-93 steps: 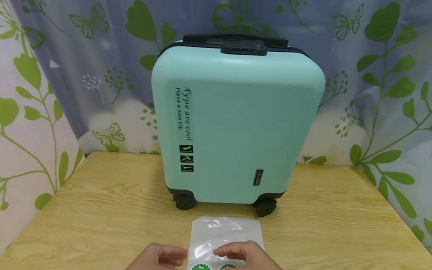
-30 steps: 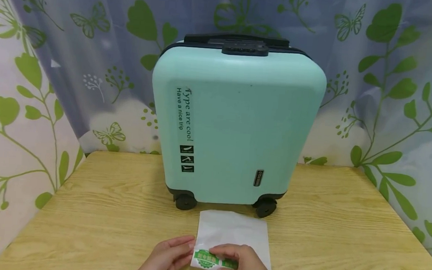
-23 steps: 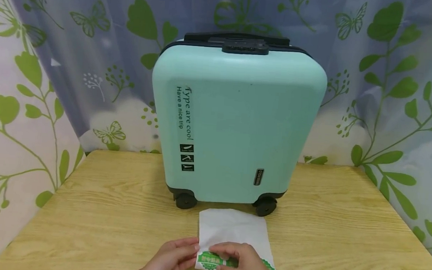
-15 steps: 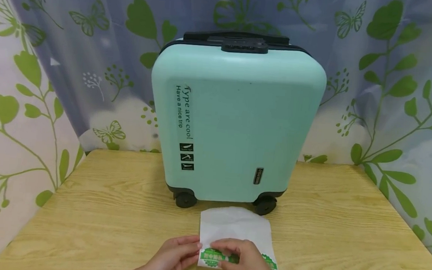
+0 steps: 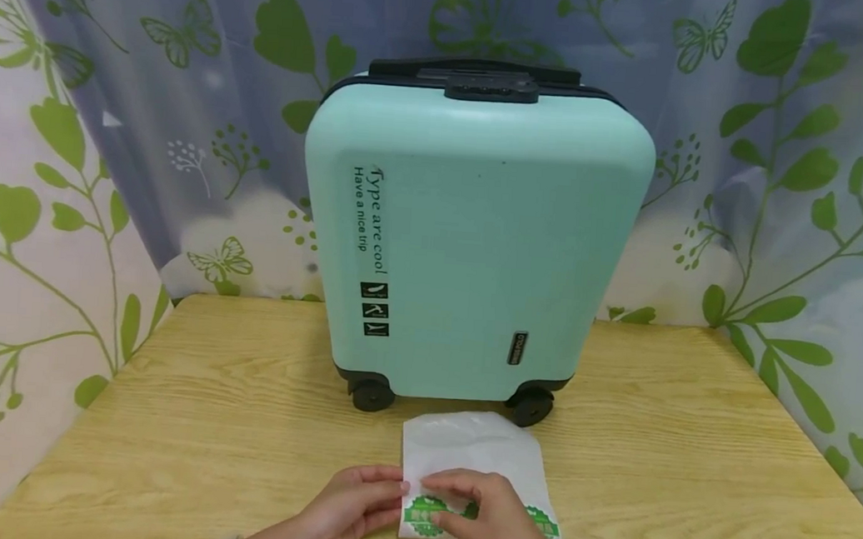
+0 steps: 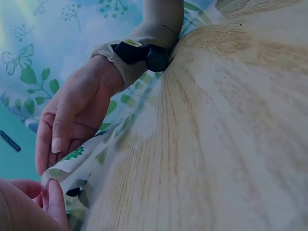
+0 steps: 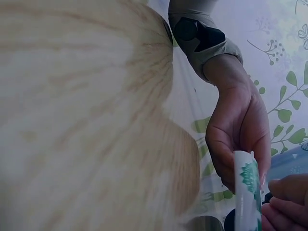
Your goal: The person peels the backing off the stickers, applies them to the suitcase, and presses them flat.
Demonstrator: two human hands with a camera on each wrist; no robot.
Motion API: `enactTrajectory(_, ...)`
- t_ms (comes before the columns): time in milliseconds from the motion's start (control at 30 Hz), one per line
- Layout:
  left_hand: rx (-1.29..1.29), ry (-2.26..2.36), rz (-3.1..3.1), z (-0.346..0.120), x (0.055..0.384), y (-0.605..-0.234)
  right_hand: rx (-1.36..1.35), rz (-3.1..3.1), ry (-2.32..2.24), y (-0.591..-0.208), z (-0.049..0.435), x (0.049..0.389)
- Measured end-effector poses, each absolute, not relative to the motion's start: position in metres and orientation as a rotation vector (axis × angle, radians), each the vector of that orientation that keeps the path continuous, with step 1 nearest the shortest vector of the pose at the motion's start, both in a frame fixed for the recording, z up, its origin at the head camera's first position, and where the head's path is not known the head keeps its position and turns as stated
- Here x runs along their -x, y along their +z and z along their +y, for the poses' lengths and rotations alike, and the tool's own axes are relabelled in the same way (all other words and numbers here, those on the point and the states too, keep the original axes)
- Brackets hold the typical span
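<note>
In the head view a thin white sticker sheet (image 5: 475, 452) with round green stickers (image 5: 423, 515) lies in front of the suitcase. Its far edge bulges upward. At its left edge my left hand (image 5: 343, 510) pinches the sheet between thumb and fingers; the left wrist view shows those fingers (image 6: 55, 204) at the bent edge. My right hand (image 5: 497, 516) is over the sheet, fingers curled, thumb across the green sticker. Thumb and index tips are apart in the head view. Whether they pinch a sticker I cannot tell. The right wrist view shows the sheet (image 7: 247, 192) curving near the right fingers.
A mint-green suitcase (image 5: 471, 247) with black wheels (image 5: 373, 395) stands upright at the back of the wooden table (image 5: 203, 420). The sheet's far edge reaches close to its wheels. Behind hangs a curtain (image 5: 209, 120) printed with leaves and butterflies.
About three seconds ago the left hand was beside a flatter sheet. It now pinches the left edge. The sheet has shifted slightly away and right, its near end has come into view, and its far edge bulges.
</note>
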State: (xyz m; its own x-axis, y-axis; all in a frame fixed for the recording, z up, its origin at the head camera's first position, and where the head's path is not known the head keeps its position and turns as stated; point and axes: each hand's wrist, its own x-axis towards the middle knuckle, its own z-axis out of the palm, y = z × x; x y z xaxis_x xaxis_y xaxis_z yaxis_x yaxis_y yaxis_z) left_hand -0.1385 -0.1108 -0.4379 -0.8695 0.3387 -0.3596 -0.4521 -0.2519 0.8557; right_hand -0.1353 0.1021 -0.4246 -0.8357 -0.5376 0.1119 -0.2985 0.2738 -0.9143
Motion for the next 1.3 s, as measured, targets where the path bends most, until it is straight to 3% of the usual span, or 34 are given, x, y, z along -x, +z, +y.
enactTrajectory(1300, 0.049, 2.159, 1.659, -0.1031, 0.1445, -0.4337, 0.707, 2.477, -1.667, -0.4240, 0.1018, 0.1381)
